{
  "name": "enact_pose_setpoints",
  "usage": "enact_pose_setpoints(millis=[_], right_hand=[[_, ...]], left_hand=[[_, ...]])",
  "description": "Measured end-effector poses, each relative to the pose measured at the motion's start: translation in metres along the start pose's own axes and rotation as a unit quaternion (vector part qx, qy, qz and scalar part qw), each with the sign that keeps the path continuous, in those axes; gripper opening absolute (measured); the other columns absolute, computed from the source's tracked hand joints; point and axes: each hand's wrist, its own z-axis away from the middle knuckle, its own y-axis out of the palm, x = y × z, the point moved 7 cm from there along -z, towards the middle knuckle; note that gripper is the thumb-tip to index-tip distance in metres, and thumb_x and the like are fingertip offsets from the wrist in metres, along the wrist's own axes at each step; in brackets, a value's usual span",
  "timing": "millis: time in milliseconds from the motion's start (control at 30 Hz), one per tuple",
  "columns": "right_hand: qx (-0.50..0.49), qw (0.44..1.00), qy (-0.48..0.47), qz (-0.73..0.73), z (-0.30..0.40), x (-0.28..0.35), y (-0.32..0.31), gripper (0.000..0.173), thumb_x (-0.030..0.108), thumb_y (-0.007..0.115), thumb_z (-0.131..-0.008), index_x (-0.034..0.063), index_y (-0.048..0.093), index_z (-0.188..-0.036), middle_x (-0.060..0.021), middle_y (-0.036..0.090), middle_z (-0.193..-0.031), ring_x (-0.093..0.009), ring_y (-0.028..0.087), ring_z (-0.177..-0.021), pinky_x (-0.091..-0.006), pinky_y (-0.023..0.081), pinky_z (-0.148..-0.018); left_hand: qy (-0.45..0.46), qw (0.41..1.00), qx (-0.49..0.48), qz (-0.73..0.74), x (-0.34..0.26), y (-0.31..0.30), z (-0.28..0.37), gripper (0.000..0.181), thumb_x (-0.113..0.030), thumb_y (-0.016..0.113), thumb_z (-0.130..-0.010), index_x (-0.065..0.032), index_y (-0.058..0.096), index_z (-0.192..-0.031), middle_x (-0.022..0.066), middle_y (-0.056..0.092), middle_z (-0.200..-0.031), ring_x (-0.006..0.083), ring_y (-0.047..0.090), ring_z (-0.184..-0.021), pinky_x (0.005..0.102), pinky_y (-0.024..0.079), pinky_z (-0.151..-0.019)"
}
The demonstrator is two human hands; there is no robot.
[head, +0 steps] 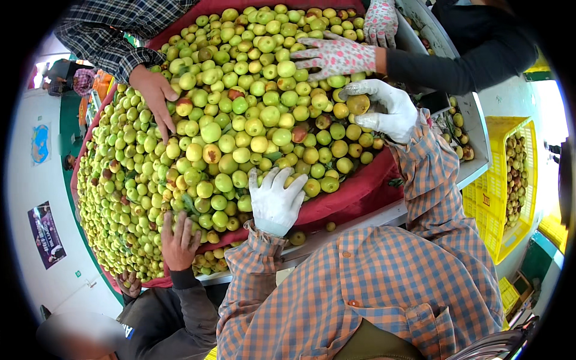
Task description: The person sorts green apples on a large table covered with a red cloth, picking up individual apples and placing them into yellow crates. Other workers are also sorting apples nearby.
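A large heap of green-yellow jujube-like fruits, some with brown patches, lies on red cloth before me. My left hand, in a white glove, rests palm down on the fruits at the heap's near edge, its fingers spread. I cannot tell whether it grips any of them. My right hand, also in a white glove with soiled fingertips, curls its thumb and fingers around a yellow-brown fruit at the heap's right side. A few green leaves lie among the fruits.
A co-worker's floral-gloved hands are across the heap, near my right hand. Another's bare hand is at the far left; a third person's hand is left of mine. A metal trough and yellow crate stand at right.
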Motion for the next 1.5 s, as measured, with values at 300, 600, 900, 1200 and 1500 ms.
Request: enact_pose_setpoints(millis=[300,600,900,1200,1500], right_hand=[[0.026,0.910,0.225,0.347,0.036,-0.048,-0.034,0.059,0.031,0.075,-0.083,0.0044,0.058,-0.132,-0.0152,0.065,-0.123,-0.026,0.062,-0.114,-0.0359,0.047,-0.100],[0.096,0.835,-0.057,0.539,-0.009,-0.057,0.078,0.044,0.032,0.067,-0.087,0.0148,0.059,-0.126,-0.0118,0.060,-0.118,-0.032,0.059,-0.110,-0.0443,0.050,-0.093],[0.211,0.700,-0.096,0.675,-0.075,-0.085,0.116,0.054,0.038,0.073,-0.081,0.0343,0.056,-0.133,-0.0113,0.039,-0.150,-0.028,0.049,-0.131,-0.0589,0.032,-0.110],[0.148,0.745,0.063,0.647,-0.120,-0.079,0.079,0.054,0.042,0.072,-0.085,0.0298,0.057,-0.135,-0.0109,0.037,-0.152,-0.031,0.047,-0.133,-0.0495,0.043,-0.104],[0.133,0.751,-0.072,0.642,-0.013,-0.076,0.037,0.049,0.030,0.075,-0.078,0.0228,0.063,-0.125,-0.0110,0.052,-0.137,-0.036,0.043,-0.134,-0.0518,0.042,-0.107]], left_hand=[[-0.008,1.000,-0.025,-0.001,0.001,-0.002,0.006,0.034,-0.026,0.070,-0.082,-0.0228,0.069,-0.116,0.0068,0.064,-0.117,0.0283,0.059,-0.115,0.0617,0.032,-0.109],[-0.029,1.000,-0.004,0.002,0.008,0.005,0.005,0.039,-0.027,0.070,-0.083,-0.0216,0.066,-0.121,0.0011,0.064,-0.119,0.0257,0.059,-0.115,0.0618,0.031,-0.110],[-0.046,0.998,0.007,0.032,0.013,0.004,0.007,0.041,-0.027,0.070,-0.083,-0.0225,0.065,-0.123,0.0015,0.065,-0.119,0.0249,0.059,-0.115,0.0626,0.029,-0.111],[-0.054,0.998,-0.005,0.032,0.015,0.004,0.008,0.044,-0.027,0.071,-0.081,-0.0220,0.064,-0.124,0.0012,0.065,-0.119,0.0239,0.059,-0.115,0.0621,0.030,-0.111],[-0.051,0.998,-0.005,0.032,0.014,0.005,0.007,0.045,-0.028,0.071,-0.082,-0.0188,0.064,-0.125,0.0019,0.065,-0.121,0.0249,0.058,-0.116,0.0605,0.029,-0.112]])
